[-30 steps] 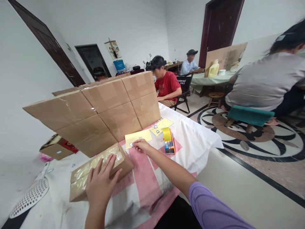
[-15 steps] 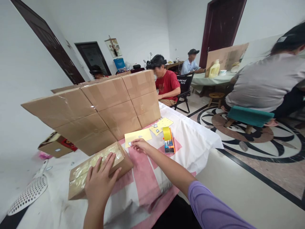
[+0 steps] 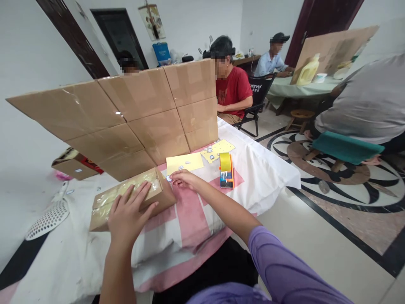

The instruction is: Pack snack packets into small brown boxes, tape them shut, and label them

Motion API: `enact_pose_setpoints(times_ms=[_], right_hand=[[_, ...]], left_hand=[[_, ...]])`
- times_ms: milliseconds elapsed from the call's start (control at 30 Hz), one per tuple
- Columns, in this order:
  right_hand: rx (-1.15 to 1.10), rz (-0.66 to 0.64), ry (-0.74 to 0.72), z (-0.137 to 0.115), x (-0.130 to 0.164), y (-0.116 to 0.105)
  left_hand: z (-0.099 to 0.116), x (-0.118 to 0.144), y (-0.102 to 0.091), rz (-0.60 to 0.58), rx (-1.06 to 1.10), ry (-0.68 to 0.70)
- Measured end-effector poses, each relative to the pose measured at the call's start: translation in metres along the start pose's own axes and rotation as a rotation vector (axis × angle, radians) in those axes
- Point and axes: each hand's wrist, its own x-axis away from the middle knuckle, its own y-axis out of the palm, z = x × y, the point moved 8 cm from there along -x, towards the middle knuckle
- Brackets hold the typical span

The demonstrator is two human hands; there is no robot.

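Observation:
My left hand lies with fingers spread on top of a taped cardboard box. Clear shiny tape runs along the box's upper face. Just past the box's right end, my right hand pinches a small white sticker with a dark outline. Behind that hand is a yellow sheet with a few small pale pieces on it. A second yellow sheet, dotted and ragged-edged, bears similar pieces. Right of them sits a tape dispenser with a yellow roll.
A tall cardboard partition stands across the back of the cloth-covered table. An open carton and a white perforated fly swatter are at the left. A person in red sits beyond the partition; others sit farther off.
My right hand has drawn the sticker off the yellow sheet toward the box's right end. My left hand stays on the box. The camera view has shifted.

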Motion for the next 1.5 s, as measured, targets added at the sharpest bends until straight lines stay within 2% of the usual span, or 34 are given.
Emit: enact_pose_setpoints(times_ms=[267,500,667,767,900,967,1100,1300,1500], right_hand=[[0.077,-0.121,0.168,0.015,0.002,0.01],[0.127,-0.181,0.205,0.015,0.007,0.013],[0.174,-0.172,0.197,0.015,0.009,0.014],[0.238,-0.107,0.129,0.015,0.006,0.012],[0.273,0.1,-0.134,0.005,0.005,0.014],[0.263,0.173,-0.221,0.008,0.013,0.021],[0.226,0.189,-0.318,0.025,0.037,0.036],[0.2,0.177,-0.39,0.032,0.06,0.039],[0.219,0.284,-0.322,0.032,0.056,0.027]], left_hand=[[0.002,-0.002,-0.002,-0.018,0.022,-0.04],[0.003,-0.002,-0.004,-0.018,0.029,-0.053],[0.003,-0.001,-0.004,-0.022,0.035,-0.06],[0.002,-0.002,-0.002,-0.031,0.032,-0.077],[0.001,-0.005,-0.002,-0.045,0.02,-0.103],[0.002,-0.005,-0.004,-0.046,0.016,-0.1],[0.005,-0.003,-0.006,-0.03,0.036,-0.073],[0.001,0.001,-0.004,-0.03,0.066,-0.078],[0.0,0.0,-0.003,-0.024,0.046,-0.054]])
